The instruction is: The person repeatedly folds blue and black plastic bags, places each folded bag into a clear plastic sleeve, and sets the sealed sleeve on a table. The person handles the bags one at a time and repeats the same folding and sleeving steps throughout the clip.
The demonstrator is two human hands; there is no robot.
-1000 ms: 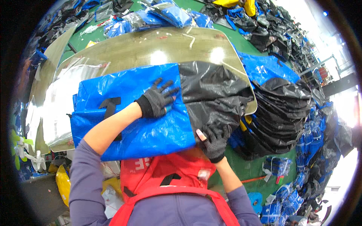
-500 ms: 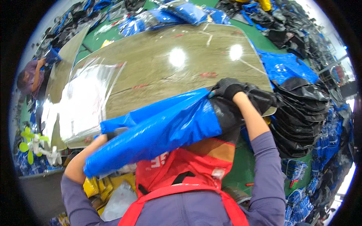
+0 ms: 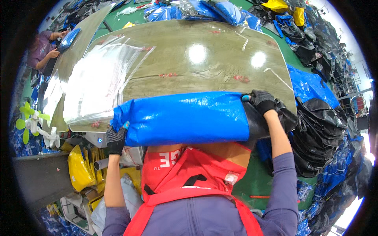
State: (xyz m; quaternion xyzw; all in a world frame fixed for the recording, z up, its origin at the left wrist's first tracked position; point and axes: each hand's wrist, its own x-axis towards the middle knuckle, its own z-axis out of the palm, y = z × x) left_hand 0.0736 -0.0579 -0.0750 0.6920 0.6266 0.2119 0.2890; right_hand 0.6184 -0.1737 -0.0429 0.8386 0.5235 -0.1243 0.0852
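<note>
A shiny blue and black plastic bag stretches sideways between my hands, over the near edge of the wooden-patterned table. My left hand, in a dark knit glove, pinches its bunched blue left end. Also gloved, my right hand grips the bag near the seam where blue meets black; a light blue thumb tip shows on the blue. The black part of the bag trails to the right of that hand, lying crumpled on the table corner.
A stack of clear plastic sleeves covers the table's left side. Folded black bags pile up at the right. Blue packages lie beyond the far edge. A green fan stands left; another person handles a blue package far left.
My left hand has come out from behind the blue sheet to its left end. The bag now lies straighter and more level, and my right hand appears farther right.
</note>
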